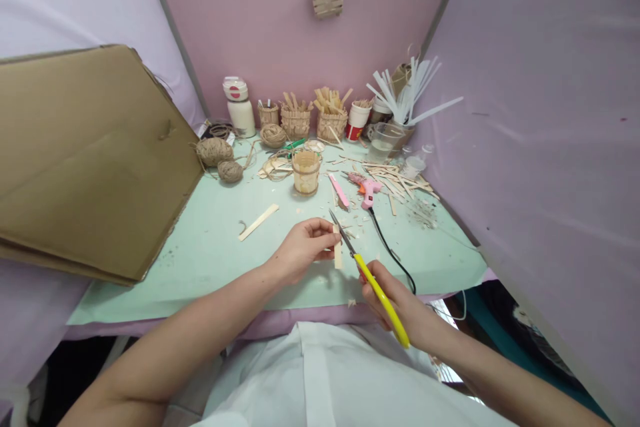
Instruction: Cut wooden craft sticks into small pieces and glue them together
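Between the thumb and fingers of my left hand (pixel 313 243) is a short flat wooden stick (pixel 338 257), held upright over the table's front part. My right hand (pixel 387 290) grips a pair of scissors (pixel 380 297) with yellow handles; the blades point up and left, close beside the stick's upper part. Whether the blades touch the stick I cannot tell. Beyond my hands stands a small wooden bucket (pixel 306 175) made of upright slats with a band around it. A longer wooden stick (pixel 259 222) lies flat to the left.
A pink glue gun (pixel 370 192) with a black cord and a pink cutter (pixel 339 191) lie to the right, near loose wooden strips (pixel 400 180). Twine balls (pixel 214 151), stick-filled baskets (pixel 296 123) and a white bottle (pixel 241 113) line the back. Large cardboard (pixel 95 160) leans at left.
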The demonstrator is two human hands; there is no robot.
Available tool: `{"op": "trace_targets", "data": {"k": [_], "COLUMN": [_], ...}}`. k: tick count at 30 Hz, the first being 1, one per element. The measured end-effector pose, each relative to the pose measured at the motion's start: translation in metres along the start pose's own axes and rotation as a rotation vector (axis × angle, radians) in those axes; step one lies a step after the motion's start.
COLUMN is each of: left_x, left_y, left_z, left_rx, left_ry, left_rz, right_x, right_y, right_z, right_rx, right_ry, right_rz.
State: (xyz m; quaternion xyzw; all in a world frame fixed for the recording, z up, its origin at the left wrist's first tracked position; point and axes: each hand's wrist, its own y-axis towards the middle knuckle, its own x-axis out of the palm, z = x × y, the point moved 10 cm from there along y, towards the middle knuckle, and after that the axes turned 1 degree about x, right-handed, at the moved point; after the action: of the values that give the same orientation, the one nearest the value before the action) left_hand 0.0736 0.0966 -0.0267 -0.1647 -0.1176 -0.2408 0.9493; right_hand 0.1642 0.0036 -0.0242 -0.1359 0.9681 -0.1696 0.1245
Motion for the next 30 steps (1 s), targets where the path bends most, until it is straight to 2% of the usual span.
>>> {"op": "trace_targets", "data": {"k": [16,30], "left_x": [0.0,-0.001], "left_y": [-0.004,-0.008], "left_z": [0.004,0.003], "left_rx": [-0.045,-0.084], "left_ry": [0.024,0.106], "left_rz": [-0.031,-0.097], "right_x": [-0.005,-0.009], "right_y": [-0.006,-0.013], "right_z": [0.01,0.004], "right_rx": [0.025,0.041], "right_ry": [-0.056,-0.142], "right_rz": [-0.013,-0.037]}}
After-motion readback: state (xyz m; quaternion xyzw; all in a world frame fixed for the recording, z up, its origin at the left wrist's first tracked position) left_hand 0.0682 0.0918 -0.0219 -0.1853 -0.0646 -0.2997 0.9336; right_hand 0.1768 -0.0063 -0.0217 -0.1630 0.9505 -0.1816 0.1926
